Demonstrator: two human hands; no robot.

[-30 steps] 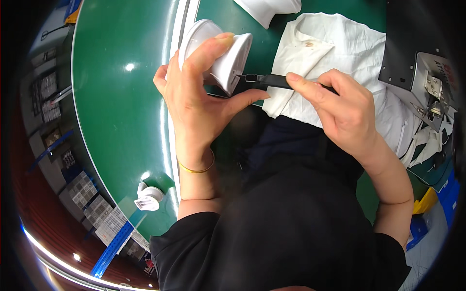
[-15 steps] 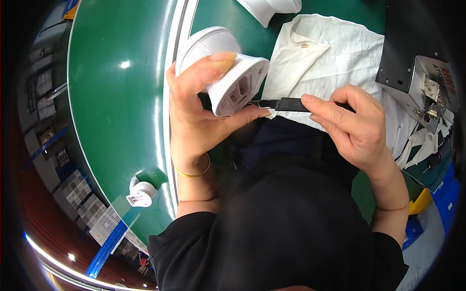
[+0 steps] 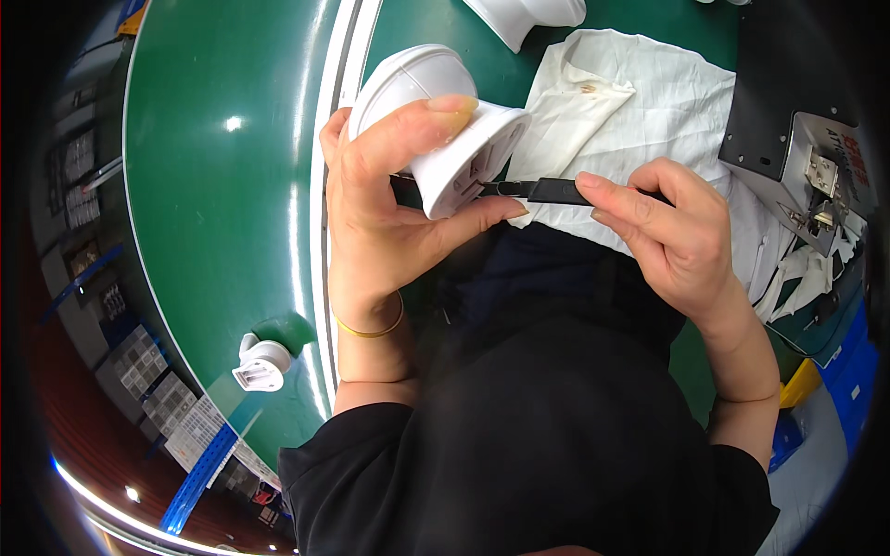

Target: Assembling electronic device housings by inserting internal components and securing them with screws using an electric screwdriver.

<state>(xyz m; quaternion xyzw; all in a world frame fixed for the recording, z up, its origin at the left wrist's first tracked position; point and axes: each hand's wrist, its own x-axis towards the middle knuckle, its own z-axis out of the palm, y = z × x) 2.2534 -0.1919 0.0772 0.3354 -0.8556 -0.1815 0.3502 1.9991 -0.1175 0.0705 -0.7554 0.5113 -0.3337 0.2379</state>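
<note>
My left hand [image 3: 385, 208] is closed around a white plastic housing [image 3: 422, 79] with a rounded body and a flared base. Its thumb lies across the narrow neck, and the recessed underside faces right. Between the fingers of my right hand [image 3: 672, 222] is a slim black hand tool [image 3: 556, 191], held level. The tool's thin tip reaches the slots in the housing's base; whether it touches inside is too small to tell. The tool's exact kind does not show.
A white cloth [image 3: 649, 102] lies on the green table beyond my hands. Another white housing [image 3: 528, 18] is at the far edge. A black and metal machine [image 3: 797, 139] stands at the right. On the green strip at the left sits a smaller-looking white part [image 3: 263, 364].
The housing has shifted slightly right and tilted, so its underside shows less. The tool's tip is now at the base's slots, a little higher. The white part at the left has shifted slightly.
</note>
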